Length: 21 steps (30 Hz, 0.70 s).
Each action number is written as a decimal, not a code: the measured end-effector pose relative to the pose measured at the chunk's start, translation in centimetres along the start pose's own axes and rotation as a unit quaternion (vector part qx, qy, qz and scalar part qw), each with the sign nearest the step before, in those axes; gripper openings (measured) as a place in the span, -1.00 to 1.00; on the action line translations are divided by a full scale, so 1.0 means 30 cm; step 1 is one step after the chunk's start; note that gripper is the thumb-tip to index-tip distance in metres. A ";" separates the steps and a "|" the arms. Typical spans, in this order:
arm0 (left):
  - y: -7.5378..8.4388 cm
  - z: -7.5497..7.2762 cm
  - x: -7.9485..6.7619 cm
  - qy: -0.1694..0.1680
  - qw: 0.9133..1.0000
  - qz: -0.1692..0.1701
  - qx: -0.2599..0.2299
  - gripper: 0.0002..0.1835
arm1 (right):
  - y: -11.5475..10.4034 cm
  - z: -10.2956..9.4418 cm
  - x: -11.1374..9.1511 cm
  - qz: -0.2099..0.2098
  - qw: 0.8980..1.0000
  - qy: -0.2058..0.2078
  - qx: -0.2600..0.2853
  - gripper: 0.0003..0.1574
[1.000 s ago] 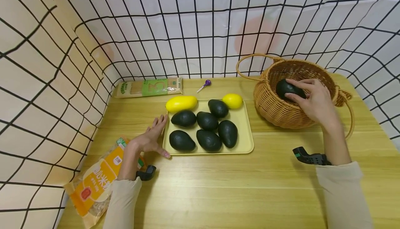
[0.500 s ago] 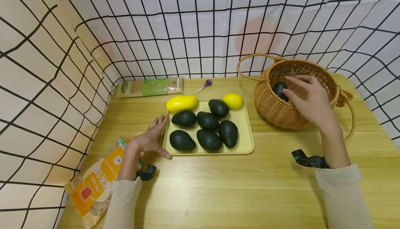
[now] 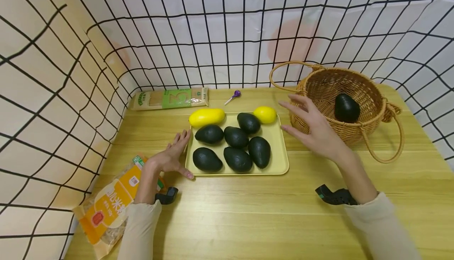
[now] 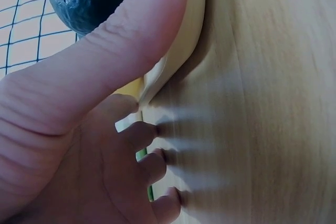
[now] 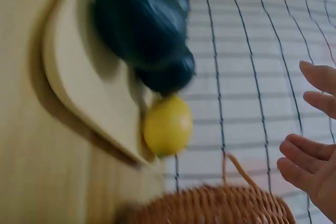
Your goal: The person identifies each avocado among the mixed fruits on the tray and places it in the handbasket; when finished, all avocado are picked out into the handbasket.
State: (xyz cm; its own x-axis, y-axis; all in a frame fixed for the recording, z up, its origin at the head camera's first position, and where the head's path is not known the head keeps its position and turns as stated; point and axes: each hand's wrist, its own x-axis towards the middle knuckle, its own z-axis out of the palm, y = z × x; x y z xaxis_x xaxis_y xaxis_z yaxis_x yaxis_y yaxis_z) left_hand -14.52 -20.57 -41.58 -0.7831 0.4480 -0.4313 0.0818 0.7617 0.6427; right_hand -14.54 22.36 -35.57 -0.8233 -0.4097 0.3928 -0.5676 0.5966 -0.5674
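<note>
In the head view a yellow tray (image 3: 280,149) bears several dark avocados (image 3: 259,152), a yellow mango (image 3: 207,117) and a lemon (image 3: 265,115). My left hand (image 3: 170,157) rests at the tray's left edge with fingers spread; the left wrist view shows its thumb (image 4: 121,45) along the rim and its fingertips down at the table. My right hand (image 3: 313,130) holds nothing, its fingers extended between the tray and the wicker basket (image 3: 312,124). One avocado (image 3: 347,108) lies inside that basket.
A flat pack of noodles (image 3: 170,98) lies along the back, next to a purple lollipop (image 3: 236,93). An orange food bag (image 3: 110,205) lies at the left, partly under the left forearm. Black wire grid (image 3: 234,27) borders the back and sides. One basket handle (image 3: 384,159) hangs over the front right.
My right hand has let go of the avocado in the basket and moved left, out towards the tray. The freed avocado now lies further right inside. The left hand has stayed put.
</note>
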 end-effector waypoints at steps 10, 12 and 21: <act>-0.002 0.002 0.001 0.000 1.000 -0.003 0.000 0.55 | 0.005 0.129 -0.004 0.078 0.978 -0.161 0.106 -0.24; -0.003 0.003 0.000 0.000 1.000 -0.003 -0.001 0.55 | 0.014 0.144 -0.007 0.084 0.973 -0.181 0.120 -0.23; -0.002 0.004 0.003 -0.002 1.000 0.000 -0.004 0.55 | 0.031 0.176 -0.011 0.095 0.958 -0.218 0.161 -0.28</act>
State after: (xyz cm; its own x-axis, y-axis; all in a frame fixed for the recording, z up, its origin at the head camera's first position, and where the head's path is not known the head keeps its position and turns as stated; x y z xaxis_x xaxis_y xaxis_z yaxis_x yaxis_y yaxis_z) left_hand -14.51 -20.52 -41.74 -0.7810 0.4492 -0.4340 0.0766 0.7585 0.6472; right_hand -14.81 19.41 -40.04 -0.7945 -0.6060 -0.0394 -0.3211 0.4743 -0.8197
